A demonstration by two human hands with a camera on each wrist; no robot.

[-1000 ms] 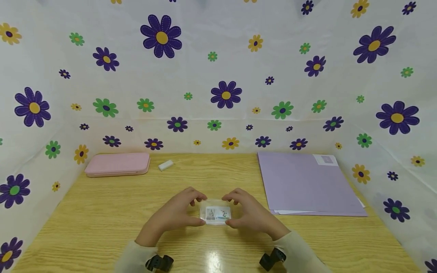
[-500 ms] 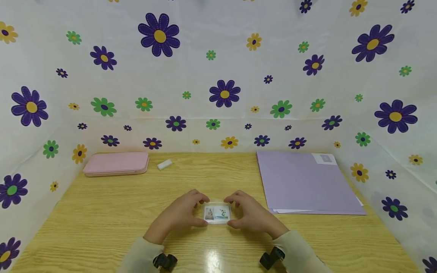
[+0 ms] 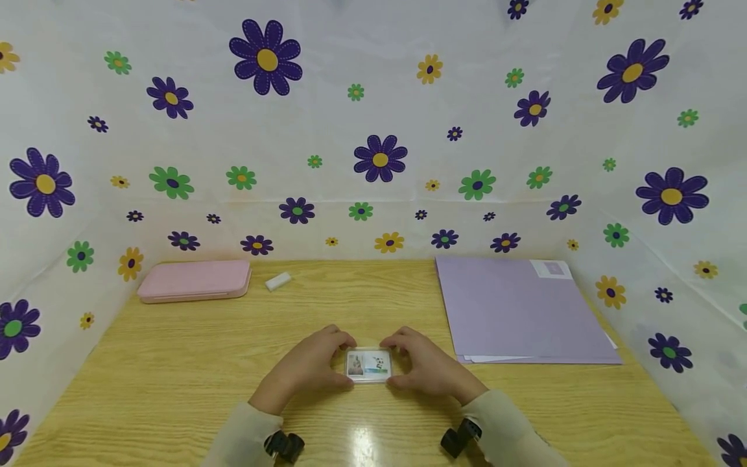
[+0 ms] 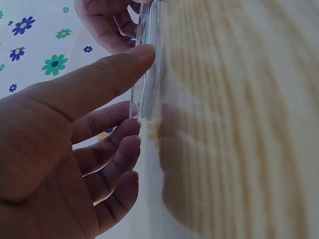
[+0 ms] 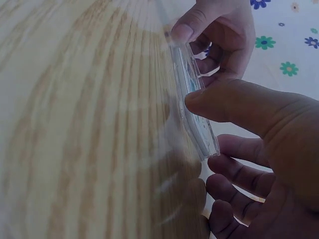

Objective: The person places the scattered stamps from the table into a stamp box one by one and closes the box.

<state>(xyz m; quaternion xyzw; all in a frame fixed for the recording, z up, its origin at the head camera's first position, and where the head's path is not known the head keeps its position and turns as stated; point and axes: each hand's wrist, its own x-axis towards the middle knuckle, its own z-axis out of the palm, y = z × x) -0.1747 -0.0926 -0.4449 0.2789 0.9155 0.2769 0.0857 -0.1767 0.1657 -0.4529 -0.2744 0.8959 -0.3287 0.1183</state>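
Note:
A small clear plastic card case (image 3: 369,364) lies on the table in front of the person, with a picture card showing through its top. My left hand (image 3: 315,363) grips its left end, thumb at the near edge and fingers curled at the far edge. At the right end my right hand (image 3: 428,364) holds it the same way. In the left wrist view, the clear case (image 4: 144,92) is seen edge-on, its lid standing slightly off the white stack inside. The left thumb lies across the near edge. In the right wrist view, the right thumb (image 5: 209,102) presses the case's edge.
A pink pencil case (image 3: 195,280) lies at the back left, with a white eraser (image 3: 278,281) beside it. Purple folders (image 3: 519,311) with white paper poking out lie at the right. A flowered cloth (image 3: 327,117) surrounds the wooden table (image 3: 192,350) on three sides.
The case's clear lid has come down flatter over the card. The left hand has shifted slightly right and the fingers have drawn nearer the case's edges.

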